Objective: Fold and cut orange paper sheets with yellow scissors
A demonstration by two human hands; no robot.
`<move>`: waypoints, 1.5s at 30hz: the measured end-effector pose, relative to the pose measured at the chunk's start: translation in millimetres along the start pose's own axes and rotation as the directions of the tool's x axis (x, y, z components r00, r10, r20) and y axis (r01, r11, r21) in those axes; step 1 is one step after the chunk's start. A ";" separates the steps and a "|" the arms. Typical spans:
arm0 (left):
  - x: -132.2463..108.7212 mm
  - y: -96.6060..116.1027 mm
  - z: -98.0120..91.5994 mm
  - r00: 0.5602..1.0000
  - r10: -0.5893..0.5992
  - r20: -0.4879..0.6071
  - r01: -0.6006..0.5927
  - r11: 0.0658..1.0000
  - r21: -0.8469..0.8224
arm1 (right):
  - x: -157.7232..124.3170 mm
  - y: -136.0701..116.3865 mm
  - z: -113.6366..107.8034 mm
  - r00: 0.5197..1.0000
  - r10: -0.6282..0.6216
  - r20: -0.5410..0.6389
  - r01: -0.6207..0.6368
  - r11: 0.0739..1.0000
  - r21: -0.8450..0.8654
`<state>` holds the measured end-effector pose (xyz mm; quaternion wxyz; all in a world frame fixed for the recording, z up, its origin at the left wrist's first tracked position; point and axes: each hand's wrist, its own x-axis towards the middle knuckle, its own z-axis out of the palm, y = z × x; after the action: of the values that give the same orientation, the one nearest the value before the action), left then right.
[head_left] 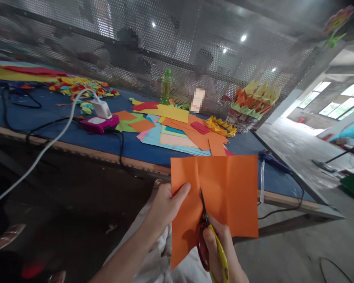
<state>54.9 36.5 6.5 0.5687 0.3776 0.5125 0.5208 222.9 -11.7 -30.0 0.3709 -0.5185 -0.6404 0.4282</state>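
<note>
An orange sheet of paper [242, 196] with upright fold lines is held up over my lap, in front of the table edge. My left hand [166, 202] pinches its left side, the thumb lying on the near face and the fingers hidden behind. In my right hand [221, 236] is a pair of scissors [221, 251] with one yellow and one dark red handle. Their dark blade points up along the left fold, and the paper below is parted there, its lower left strip bending toward me.
On the blue table [144, 151] lie stacked coloured papers [177, 137], a purple power socket [98, 124] with a white plug [102, 108], a green bottle [166, 87], a folded-paper basket [253, 102] and a blue glue gun [274, 162]. A white cable [53, 145] hangs over the left edge.
</note>
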 end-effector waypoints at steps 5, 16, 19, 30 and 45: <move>1.2 -0.9 -1.7 1.000 0.001 0.018 -0.002 0.999 0.033 | 3.1 6.3 -3.4 0.999 -0.048 -0.020 0.046 0.995 -0.088; 4.6 -4.8 -4.5 0.999 -0.011 0.038 0.009 0.999 0.043 | 2.7 2.0 -5.9 0.999 -0.046 0.022 0.047 0.996 -0.075; 4.4 -4.5 -5.0 0.999 -0.015 0.035 0.013 0.999 0.053 | 2.9 -2.3 -6.2 0.998 -0.023 0.054 0.025 0.999 -0.037; 0.5 -4.6 -4.6 0.994 0.008 0.106 -0.016 0.997 0.076 | 10.0 -5.4 -5.3 0.990 -0.138 0.015 0.139 0.988 -0.061; -10.7 3.3 -2.7 0.985 0.149 0.089 -0.162 0.972 0.173 | 10.1 -12.7 -3.8 0.993 -0.116 -0.008 0.116 0.993 -0.033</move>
<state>52.2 26.3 11.2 0.5089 0.4857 0.5042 0.5008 220.1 -2.3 -16.5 0.3897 -0.4885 -0.6745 0.3930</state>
